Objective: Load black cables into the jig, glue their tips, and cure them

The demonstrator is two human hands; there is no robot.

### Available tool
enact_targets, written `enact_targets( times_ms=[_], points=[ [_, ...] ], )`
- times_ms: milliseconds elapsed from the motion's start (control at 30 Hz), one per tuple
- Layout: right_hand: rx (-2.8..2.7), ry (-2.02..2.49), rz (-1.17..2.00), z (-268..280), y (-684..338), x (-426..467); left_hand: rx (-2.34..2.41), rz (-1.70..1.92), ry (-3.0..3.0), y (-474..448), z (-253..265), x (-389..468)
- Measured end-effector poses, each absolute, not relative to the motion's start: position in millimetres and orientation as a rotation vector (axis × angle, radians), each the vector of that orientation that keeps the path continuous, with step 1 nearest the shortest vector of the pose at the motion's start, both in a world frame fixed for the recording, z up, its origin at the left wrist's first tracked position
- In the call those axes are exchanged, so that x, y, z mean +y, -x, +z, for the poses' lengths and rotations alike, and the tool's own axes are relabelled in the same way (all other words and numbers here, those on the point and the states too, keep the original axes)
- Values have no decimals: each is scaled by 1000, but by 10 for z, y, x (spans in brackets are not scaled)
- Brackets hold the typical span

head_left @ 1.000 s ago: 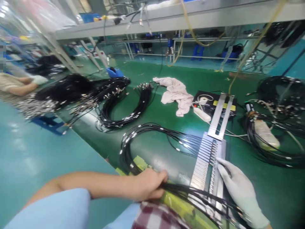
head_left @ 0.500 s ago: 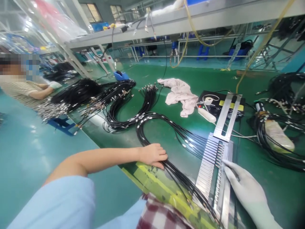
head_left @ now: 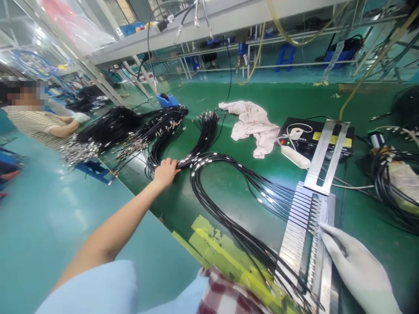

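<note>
My bare left hand (head_left: pixel 166 173) is closed over a thick bundle of black cables (head_left: pixel 204 137) lying on the bench, its fingers curled round the top. In a white glove, my right hand (head_left: pixel 355 261) is at the slotted metal fixture (head_left: pixel 290 244). Its thumb and fingertips come together at the row of small metal cable ends (head_left: pixel 314 213); whatever they pinch is too small to make out. Several thin black cables (head_left: pixel 265 192) run side by side into the fixture's upper slots. Another black bunch (head_left: pixel 229 222) curves down across the fixture's lower end.
Behind the fixture sits a black control box (head_left: pixel 303 137) with a white handpiece (head_left: pixel 295 157). A pale cloth (head_left: pixel 250 124) lies beside it. More cables (head_left: pixel 389 179) are coiled at right. A co-worker (head_left: pixel 39 120) sits at far left, near heaped cables (head_left: pixel 111 124). A shelf (head_left: pixel 222 22) crosses above.
My left hand has moved away from the near cable bunch, up and left to the farther bundle. My right hand stays at the fixture. The view has shifted slightly.
</note>
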State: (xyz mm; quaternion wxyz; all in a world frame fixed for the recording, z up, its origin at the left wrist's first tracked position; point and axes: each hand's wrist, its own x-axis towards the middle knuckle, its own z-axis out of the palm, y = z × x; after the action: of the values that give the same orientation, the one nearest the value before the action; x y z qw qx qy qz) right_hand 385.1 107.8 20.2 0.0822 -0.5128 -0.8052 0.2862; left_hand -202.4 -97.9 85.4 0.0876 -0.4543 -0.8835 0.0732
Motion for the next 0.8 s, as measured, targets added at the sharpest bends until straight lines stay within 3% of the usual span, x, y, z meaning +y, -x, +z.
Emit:
enact_targets(
  times_ms=[233,300,367,433,600,800],
  points=[
    [-2413,1477,800,312,-3735,968,-2648,326,1407,1694,1126,-685],
    [-2402,1478,781,357,-3699,938,-2521,256,1872,1186,1212,-547],
    [-2399,1460,775,407,-3697,918,-2147,32,2723,633,1268,-481],
    [-2416,1442,787,465,-3746,905,-1903,21,3105,211,1286,-478],
    [-2404,1514,831,577,-4021,894,-2010,240,3096,134,1228,-514],
    [-2305,1550,857,525,-4154,891,-2140,117,3190,456,1246,-489]
  ],
)
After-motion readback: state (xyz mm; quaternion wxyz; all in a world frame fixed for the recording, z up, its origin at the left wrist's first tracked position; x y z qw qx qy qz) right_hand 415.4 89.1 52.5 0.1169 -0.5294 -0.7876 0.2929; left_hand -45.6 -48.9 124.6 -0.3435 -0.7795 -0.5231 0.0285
